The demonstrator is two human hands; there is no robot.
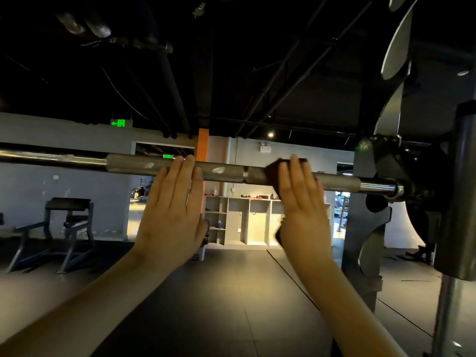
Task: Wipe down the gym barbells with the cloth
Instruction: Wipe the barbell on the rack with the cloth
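While the barbell (224,171) lies nearly level across the view, its right end resting in the rack (461,191), both bare hands reach up to its rough grey middle section. The left hand (170,212) is released: its fingers are straight and close together, with the tips laid against the near side of the bar and reaching its top edge, and it holds nothing. The right hand (304,210) is further along the bar toward the rack, well apart from the left. Its fingers are straight too, pressing a dark cloth (271,171) flat against the bar. The cloth shows as a dark patch on the bar just left of the fingers, and another dark corner of it peeks out low by the heel of the hand. Whether the thumb pinches that corner cannot be told.

A few pale smudges mark the bar between and to the left of the hands. Beyond the cloth the bar turns to smooth shiny steel before it meets the rack. A large weight plate (394,47) hangs high on the right. Further off are a padded bench frame (67,222) on the dark floor (231,292), pale open shelves (247,220) against the back wall, an orange pillar (202,145) and a green exit sign (118,122).
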